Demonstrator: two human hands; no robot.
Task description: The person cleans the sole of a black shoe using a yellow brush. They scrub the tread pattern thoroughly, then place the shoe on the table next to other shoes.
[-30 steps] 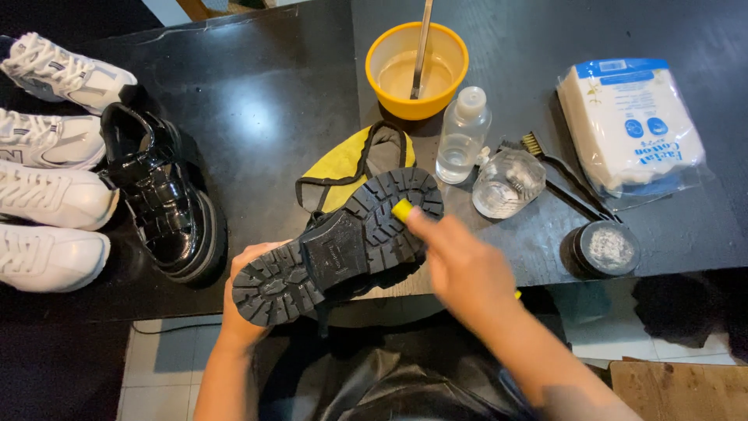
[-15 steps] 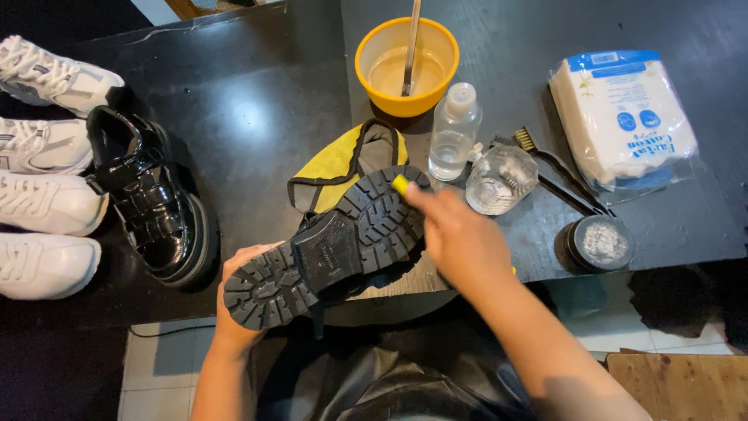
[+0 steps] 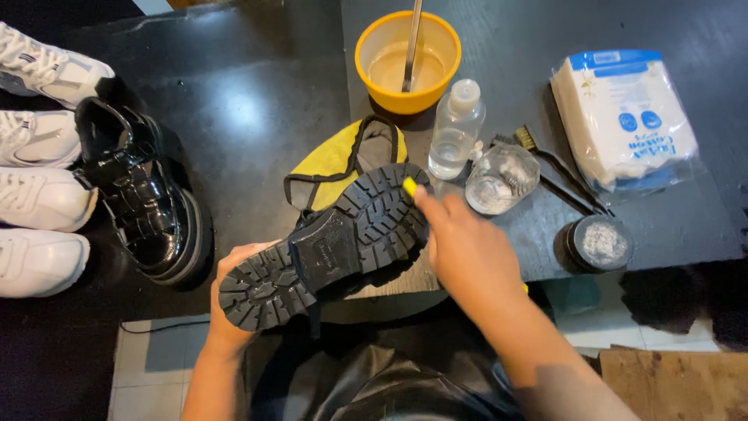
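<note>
My left hand (image 3: 230, 265) grips a black chunky boot (image 3: 327, 245) from below, its lugged sole turned up toward me. My right hand (image 3: 467, 249) is closed on a small yellow-tipped tool (image 3: 410, 187), whose tip rests at the toe end of the sole. Most of the tool is hidden inside my fingers. A yellow and grey cloth (image 3: 343, 160) lies on the black table (image 3: 249, 93) just behind the boot.
Behind stand an orange bowl (image 3: 374, 74) of liquid with a stick in it, a clear plastic bottle (image 3: 454, 132), a glass jar (image 3: 502, 179), a brush (image 3: 545, 160), a round tin (image 3: 598, 243) and a pack of white cotton (image 3: 623, 117). A second black boot (image 3: 144, 203) and several white sneakers (image 3: 39, 199) sit left.
The view has shifted slightly. My right hand has slid the yellow tip a little along the toe end of the sole. The left hand keeps holding the boot.
</note>
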